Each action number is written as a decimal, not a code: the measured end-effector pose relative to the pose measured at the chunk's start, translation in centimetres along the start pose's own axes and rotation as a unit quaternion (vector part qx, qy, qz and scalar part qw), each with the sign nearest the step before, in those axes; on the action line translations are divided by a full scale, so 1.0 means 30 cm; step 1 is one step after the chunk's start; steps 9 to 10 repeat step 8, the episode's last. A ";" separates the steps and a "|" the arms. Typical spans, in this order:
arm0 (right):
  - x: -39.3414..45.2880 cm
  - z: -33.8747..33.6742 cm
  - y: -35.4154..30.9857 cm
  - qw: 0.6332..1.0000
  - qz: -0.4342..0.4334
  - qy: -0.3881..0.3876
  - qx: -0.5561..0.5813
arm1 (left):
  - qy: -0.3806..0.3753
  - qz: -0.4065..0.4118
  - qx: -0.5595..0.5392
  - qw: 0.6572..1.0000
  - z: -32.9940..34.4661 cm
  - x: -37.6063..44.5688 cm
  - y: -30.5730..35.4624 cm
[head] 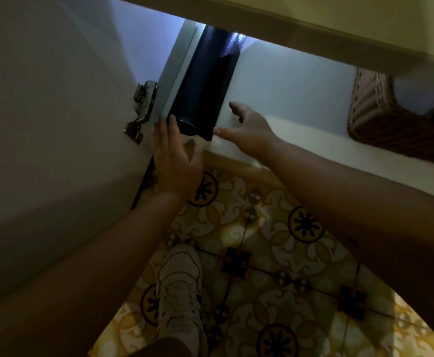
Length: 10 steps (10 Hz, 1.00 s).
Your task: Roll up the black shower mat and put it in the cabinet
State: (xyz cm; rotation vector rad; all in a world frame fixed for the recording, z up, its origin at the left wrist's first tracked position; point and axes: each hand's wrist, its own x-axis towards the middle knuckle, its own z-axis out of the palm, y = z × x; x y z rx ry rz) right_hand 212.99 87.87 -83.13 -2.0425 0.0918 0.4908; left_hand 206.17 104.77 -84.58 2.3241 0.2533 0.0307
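1. two hands are flanking one rolled black mat, which is lying on the white cabinet shelf against the left inner wall, next to the hinged door.
2. its long axis is running straight away from the person, from the shelf's front edge into the lit back of the cabinet; the near round end is sitting right at the front edge.
3. the left hand is resting flat and open, fingertips touching the left side of that near end, gripping nothing.
4. the right hand is spreading open just right of the roll, one fingertip at its loose flap, holding nothing.
5. both hands are about equally close; the left is looking slightly nearer to the end face, so a push along the axis would probably come from there.
6. a woven basket is sitting well apart on the right.
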 end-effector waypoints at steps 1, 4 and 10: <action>-0.069 -0.035 0.039 0.999 -0.018 0.022 -0.037 | 0.006 0.046 0.050 0.998 -0.012 0.004 0.046; -0.299 -0.165 0.228 0.966 0.007 0.035 -0.254 | -0.117 0.289 0.191 0.931 0.061 -0.026 0.199; -0.675 -0.234 0.326 0.937 0.145 0.082 -0.306 | -0.302 0.243 0.406 0.828 0.029 -0.231 0.348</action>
